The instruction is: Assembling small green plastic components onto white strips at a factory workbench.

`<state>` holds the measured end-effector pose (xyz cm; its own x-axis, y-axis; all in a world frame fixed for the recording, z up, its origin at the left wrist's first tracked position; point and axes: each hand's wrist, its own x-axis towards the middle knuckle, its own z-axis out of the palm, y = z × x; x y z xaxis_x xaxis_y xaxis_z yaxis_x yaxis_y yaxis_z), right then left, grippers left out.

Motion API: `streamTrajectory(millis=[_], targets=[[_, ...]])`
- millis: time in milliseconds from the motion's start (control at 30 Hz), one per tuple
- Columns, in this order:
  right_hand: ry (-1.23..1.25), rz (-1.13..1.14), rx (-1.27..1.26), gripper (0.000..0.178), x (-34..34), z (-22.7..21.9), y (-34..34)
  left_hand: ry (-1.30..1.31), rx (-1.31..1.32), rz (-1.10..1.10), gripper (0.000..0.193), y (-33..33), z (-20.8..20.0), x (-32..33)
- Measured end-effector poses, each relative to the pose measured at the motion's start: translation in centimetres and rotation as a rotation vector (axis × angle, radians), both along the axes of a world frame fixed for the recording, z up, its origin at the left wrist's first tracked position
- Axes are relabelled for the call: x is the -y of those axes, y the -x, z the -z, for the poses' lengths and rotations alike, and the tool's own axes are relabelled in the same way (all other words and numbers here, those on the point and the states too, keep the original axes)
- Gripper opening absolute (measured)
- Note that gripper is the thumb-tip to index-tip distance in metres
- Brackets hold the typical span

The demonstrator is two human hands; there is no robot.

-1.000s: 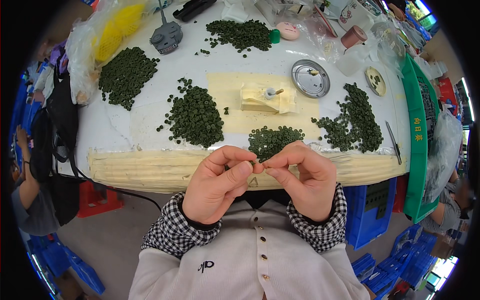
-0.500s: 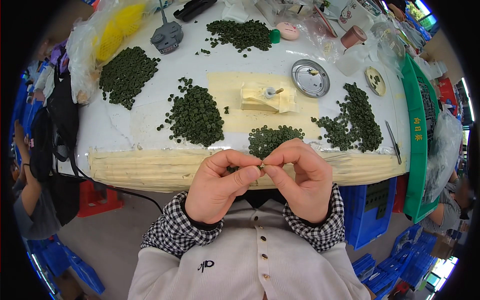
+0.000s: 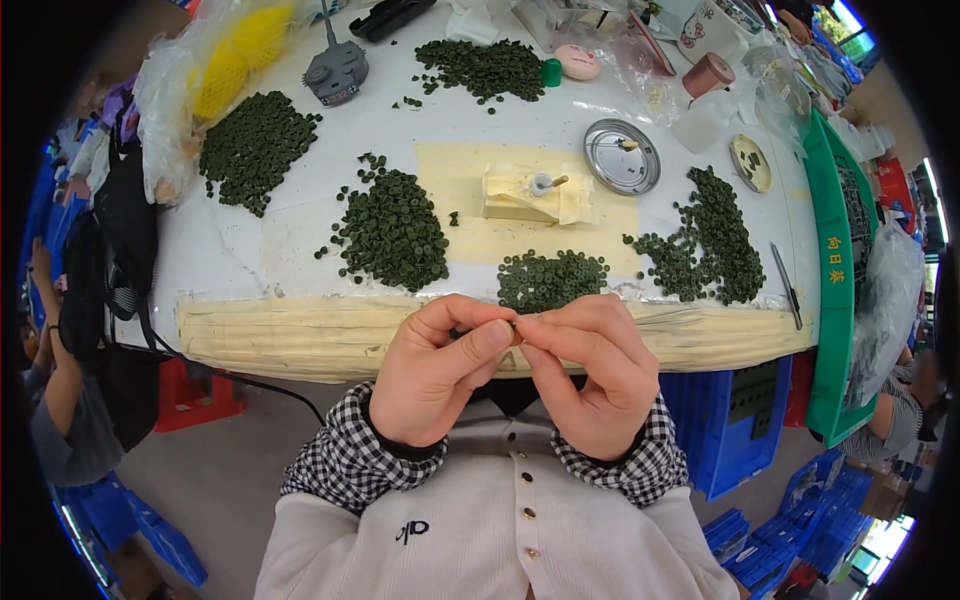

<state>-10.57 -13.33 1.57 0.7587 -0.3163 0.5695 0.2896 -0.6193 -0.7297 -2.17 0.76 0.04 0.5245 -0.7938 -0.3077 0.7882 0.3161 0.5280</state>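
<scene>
Small green part [image 3: 514,325] — tilt and long axis too small to read | left hand [image 3: 435,368]: thumb and forefinger pinched on it | right hand [image 3: 592,372]: thumb slightly parted, grip cannot be told | white table [image 3: 380,125]: green ring pile [image 3: 550,280], 1 o'clock from part | room: blue crate [image 3: 735,455], 4 o'clock

Two hands are shown at lower centre, one left hand [image 3: 430,375] and one right hand [image 3: 600,385]. Five heaps of small green parts [image 3: 392,235] lie at upper left, top centre, left of centre, lower centre and right. Single items: grey model turret [image 3: 335,74], upper left; taped block [image 3: 512,207], centre; round metal lid [image 3: 615,165], upper right; slender tool [image 3: 787,285] and green crate [image 3: 832,330], right.
</scene>
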Motion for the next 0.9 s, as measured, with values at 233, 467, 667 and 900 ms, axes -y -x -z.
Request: streamTrajectory(millis=[233, 467, 667, 900], targets=[[-0.12, -0.103, -0.032, 0.025, 0.2, 0.1, 0.1, 0.031, -0.046, 0.079, 0.009, -0.6, 0.2, -0.4], [-0.355, -0.232, -0.141, 0.018, 1.0, 0.4, 0.5, -0.024, 0.067, 0.145, 0.008, -0.6, 0.1, -0.3], [-0.482, -0.459, -0.251, 0.018, 2.3, -0.1, 0.5, 0.001, 0.169, 0.289, 0.009, -1.2, 0.6, -0.6], [-0.172, -0.279, -0.176, 0.018, 2.1, -1.1, 0.6, -0.12, 0.287, 0.281, 0.01, -1.3, -0.3, -0.6]])
